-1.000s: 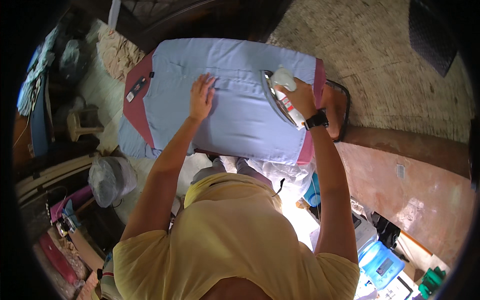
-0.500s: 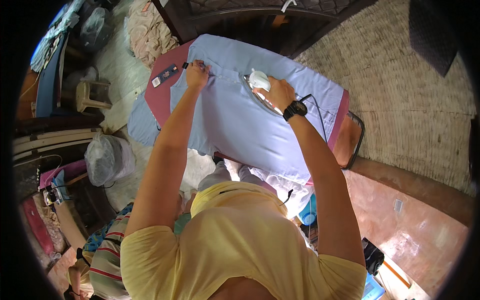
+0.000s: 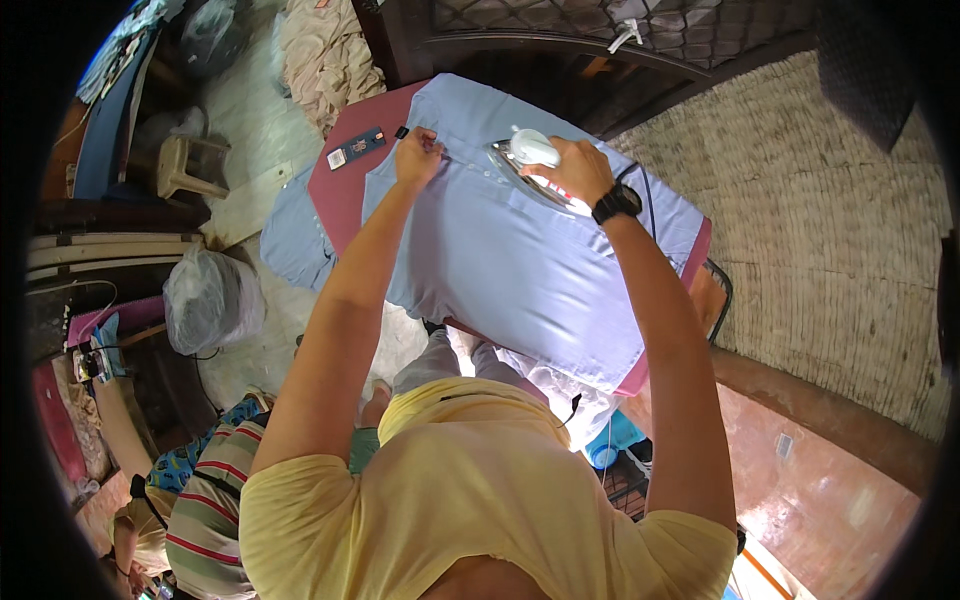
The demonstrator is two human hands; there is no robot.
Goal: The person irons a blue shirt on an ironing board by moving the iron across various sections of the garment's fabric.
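Observation:
A light blue button-up shirt (image 3: 500, 260) lies spread over a maroon-covered ironing board (image 3: 338, 195). My right hand (image 3: 582, 170), with a black watch on its wrist, is closed around the handle of a white clothes iron (image 3: 533, 148). The iron rests on the shirt beside the row of buttons, its tip pointing left. At the shirt's upper left part, my left hand (image 3: 416, 158) pinches the fabric, its fingertips partly hidden. A small black tab (image 3: 401, 132) sits by that hand. Left of it, a dark hang tag (image 3: 362, 146) lies on the bare board.
Another blue garment (image 3: 297, 235) hangs off the board's left side. Beige cloth (image 3: 325, 60) is heaped at the far left, near a dark lattice door (image 3: 650, 45). A small stool (image 3: 192, 165) and a plastic-wrapped bundle (image 3: 210, 300) stand left. Another person (image 3: 215, 480) is at lower left.
The view has shifted, so the board appears farther right and slightly lower. Against the shirt, the iron has moved a little toward the far left. My left hand keeps its pinch.

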